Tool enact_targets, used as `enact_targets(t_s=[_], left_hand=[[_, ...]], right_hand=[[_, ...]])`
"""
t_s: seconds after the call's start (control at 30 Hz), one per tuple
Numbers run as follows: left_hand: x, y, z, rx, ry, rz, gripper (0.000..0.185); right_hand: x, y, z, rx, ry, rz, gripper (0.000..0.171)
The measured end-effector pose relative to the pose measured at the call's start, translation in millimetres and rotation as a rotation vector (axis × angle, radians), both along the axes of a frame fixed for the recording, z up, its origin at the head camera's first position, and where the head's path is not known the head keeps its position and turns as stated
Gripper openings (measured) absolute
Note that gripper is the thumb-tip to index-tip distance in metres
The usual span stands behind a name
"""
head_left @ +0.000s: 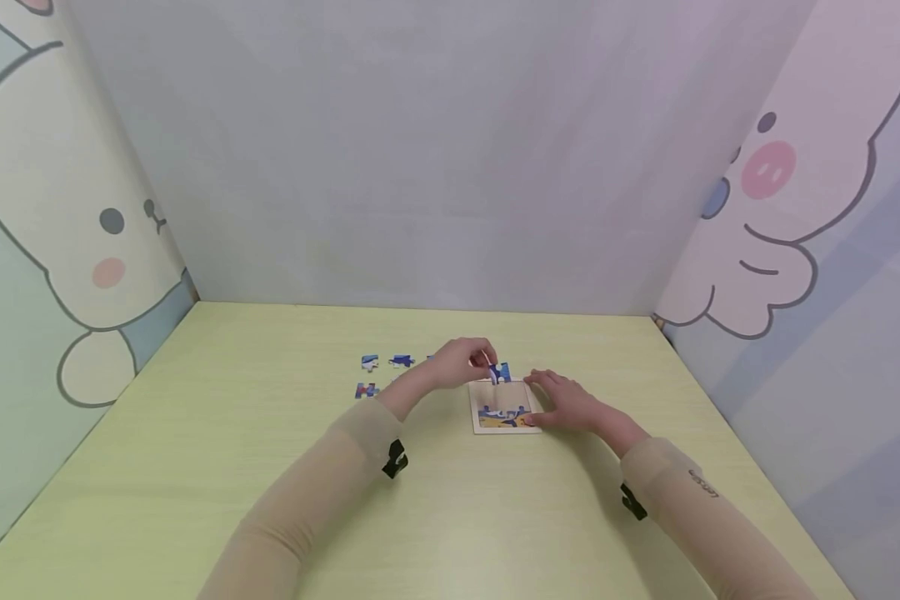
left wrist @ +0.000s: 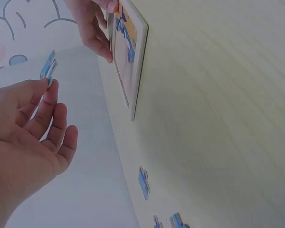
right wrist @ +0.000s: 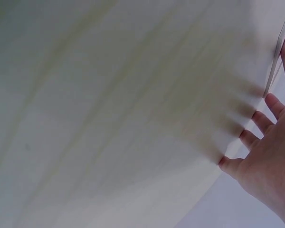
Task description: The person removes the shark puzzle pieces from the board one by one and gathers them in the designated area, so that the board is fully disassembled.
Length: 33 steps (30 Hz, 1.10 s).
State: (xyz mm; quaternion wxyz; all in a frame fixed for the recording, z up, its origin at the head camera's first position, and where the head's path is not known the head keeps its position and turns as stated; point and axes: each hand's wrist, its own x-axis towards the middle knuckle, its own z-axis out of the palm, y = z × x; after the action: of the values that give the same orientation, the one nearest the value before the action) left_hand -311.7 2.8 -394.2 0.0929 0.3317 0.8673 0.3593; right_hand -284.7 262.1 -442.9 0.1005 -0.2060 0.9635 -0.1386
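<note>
My left hand (head_left: 459, 364) pinches a blue-and-white jigsaw piece (head_left: 502, 372) between thumb and index finger, above the far edge of a square wooden puzzle tray (head_left: 475, 417). The left wrist view shows this piece (left wrist: 48, 69) held off the table, the other fingers loosely bent. Orange, blue and white pieces (head_left: 504, 420) fill the near part of the tray; its far part shows bare wood. At the tray's right side rests my right hand (head_left: 568, 403), fingers spread. In the right wrist view, that hand's fingertips (right wrist: 247, 135) touch the tabletop, with the thumb at the tray's edge.
Several loose jigsaw pieces (head_left: 370, 362) lie on the table left of the tray, partly hidden behind my left forearm. The pale yellow table (head_left: 270, 433) ends at a plain back curtain (head_left: 420, 167). Cartoon-printed side panels (head_left: 795, 208) stand left and right.
</note>
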Motion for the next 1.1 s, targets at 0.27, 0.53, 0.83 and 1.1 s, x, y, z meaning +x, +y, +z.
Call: enact_targets(t_s=[0.27, 0.53, 0.83, 1.1], left_hand=[[-4.6, -25, -3.5, 0.018, -0.032, 0.039, 0.014], [-6.9, -49, -10.5, 0.023, -0.052, 0.112, 0.013], [-14.4, -69, -25.4, -0.023, -0.065, 0.145, 0.011], [-18.5, -78, -37.7, -0.086, -0.098, 0.15, 0.008]], right_hand=[[-0.3, 0, 0.9, 0.018, 0.025, 0.011, 0.081], [-1.1, 0, 1.0, 0.074, 0.078, 0.028, 0.078], [-1.9, 0, 0.8, 0.005, 0.052, 0.049, 0.079], [-1.7, -1, 1.2, 0.018, 0.054, 0.05, 0.078]])
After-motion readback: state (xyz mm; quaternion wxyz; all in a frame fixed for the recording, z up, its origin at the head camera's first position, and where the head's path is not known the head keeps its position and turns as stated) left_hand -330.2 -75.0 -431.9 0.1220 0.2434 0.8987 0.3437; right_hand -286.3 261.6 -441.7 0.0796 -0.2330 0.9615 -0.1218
